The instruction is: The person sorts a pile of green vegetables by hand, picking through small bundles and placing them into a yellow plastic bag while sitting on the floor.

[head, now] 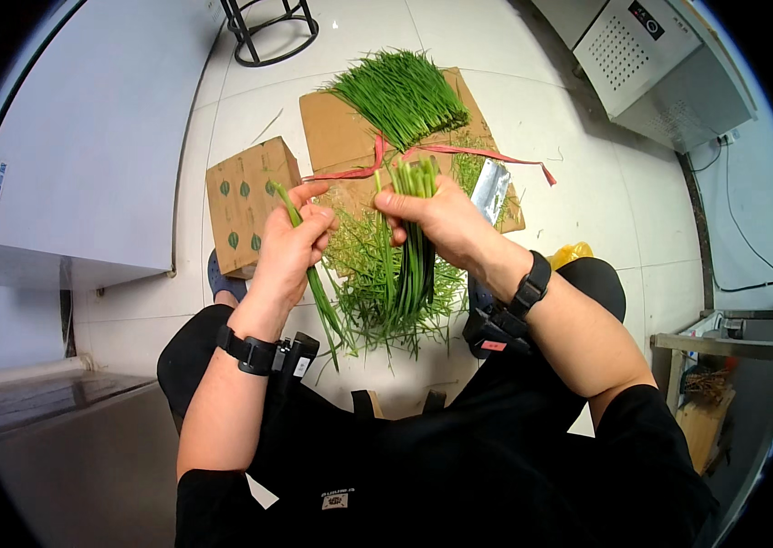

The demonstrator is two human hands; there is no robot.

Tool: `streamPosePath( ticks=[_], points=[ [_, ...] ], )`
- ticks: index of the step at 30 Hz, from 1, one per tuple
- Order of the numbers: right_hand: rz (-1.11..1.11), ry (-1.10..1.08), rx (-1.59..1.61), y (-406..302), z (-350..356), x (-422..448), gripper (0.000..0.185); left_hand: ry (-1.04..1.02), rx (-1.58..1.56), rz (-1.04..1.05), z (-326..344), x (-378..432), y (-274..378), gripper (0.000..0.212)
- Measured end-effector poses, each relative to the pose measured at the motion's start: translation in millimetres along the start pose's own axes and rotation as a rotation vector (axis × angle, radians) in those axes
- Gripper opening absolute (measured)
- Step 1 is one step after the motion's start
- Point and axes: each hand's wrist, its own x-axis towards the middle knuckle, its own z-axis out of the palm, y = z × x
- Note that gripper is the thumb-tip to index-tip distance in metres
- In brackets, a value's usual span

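Note:
A few green stalks [320, 294], which look like Chinese chives, hang from my left hand [297, 240], their pale ends up past the thumb. My right hand [437, 216] grips a thicker bundle of the same stalks [416, 267], cut ends upward and leaves hanging down. Loose leaves and trimmings [359, 274] lie on the floor beneath both hands. Beyond them, a large pile of chives [400, 96] rests on flattened cardboard [331, 130], with a red tie strip [482, 152] along its near side. A cleaver blade [491, 190] lies on the cardboard, right of my right hand.
A printed cardboard box [249, 205] stands to the left, near my shoe [225, 277]. A yellow plastic bag [571, 253] is beside my right knee. Further off are a black stool [277, 34], a white cabinet [85, 137] and a metal appliance [640, 61].

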Motion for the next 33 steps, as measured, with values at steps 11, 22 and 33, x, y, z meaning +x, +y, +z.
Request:
streamPosePath(
  ticks=[11, 22, 33],
  points=[
    [-0.002, 0.003, 0.242, -19, -11, -3, 0.013, -0.327, -0.294, -0.128, -6, -2, 4, 0.065],
    [-0.017, -0.093, 0.05, -6, 5, -7, 0.016, -0.39, 0.031, -0.083, 10, -4, 0, 0.074],
    [-0.079, -0.006, -0.047, 10, 5, -1, 0.012, -0.459, 0.037, -0.096, 13, -7, 1, 0.048]
  ],
)
